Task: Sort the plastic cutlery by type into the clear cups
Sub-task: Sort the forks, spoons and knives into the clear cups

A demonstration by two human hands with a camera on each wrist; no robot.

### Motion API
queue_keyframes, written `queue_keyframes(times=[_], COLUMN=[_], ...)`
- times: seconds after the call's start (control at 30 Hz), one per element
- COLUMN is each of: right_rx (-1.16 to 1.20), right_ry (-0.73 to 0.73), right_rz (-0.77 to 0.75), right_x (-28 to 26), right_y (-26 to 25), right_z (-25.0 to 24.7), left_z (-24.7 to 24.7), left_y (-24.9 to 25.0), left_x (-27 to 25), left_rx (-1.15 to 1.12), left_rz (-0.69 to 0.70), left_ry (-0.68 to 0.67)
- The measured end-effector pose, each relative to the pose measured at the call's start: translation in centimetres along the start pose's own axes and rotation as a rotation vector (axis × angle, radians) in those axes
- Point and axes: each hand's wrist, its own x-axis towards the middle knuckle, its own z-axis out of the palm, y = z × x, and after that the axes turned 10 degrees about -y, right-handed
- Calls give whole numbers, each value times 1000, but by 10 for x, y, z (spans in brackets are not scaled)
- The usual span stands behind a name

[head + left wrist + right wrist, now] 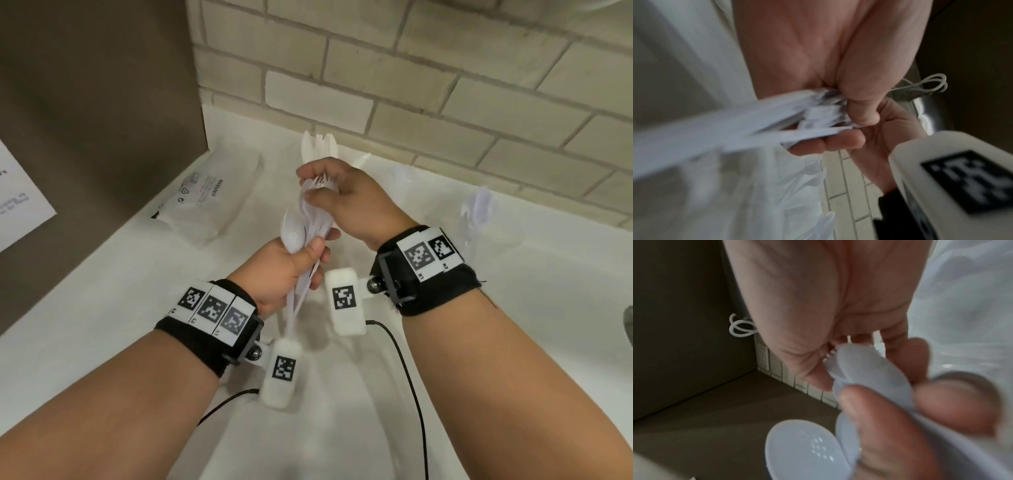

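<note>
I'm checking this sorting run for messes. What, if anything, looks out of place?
Nothing stands out. Both the left hand and right hand grip one mixed cutlery bundle above the counter; nothing looks spilled or broken.

bare counter near; plastic bag left, clear cup right, wall behind

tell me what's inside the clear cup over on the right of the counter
The clear cup holds a few white plastic utensils standing upright, probably spoons. Glare and blur hide their count and their lower ends.
</note>
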Motion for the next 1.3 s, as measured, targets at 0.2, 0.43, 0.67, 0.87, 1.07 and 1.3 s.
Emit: queue_keyframes(times=[0.2,0.43,0.67,0.87,1.07,1.3], right_rx=[323,59,125,309,-201,-163], right_ry=[-77,200,491,582,341,179], right_rz=[9,51,-52,-297,-81,-5], right_x=[-18,-20,-18,-29,-29,-33], right_y=[6,12,-5,-40,-21,-8], right_z=[-4,0,-6,-21,-14,-9], left_z=[3,11,11,7,6,10], left_y=[2,6,2,-2,2,4], left_x=[-1,-1,-3,-2,1,2], left_rx=[-66,-135,-5,-22,142,48], left_rz=[19,53,56,38,38,60], left_ry=[-57,-62,-96,-37,-20,-55])
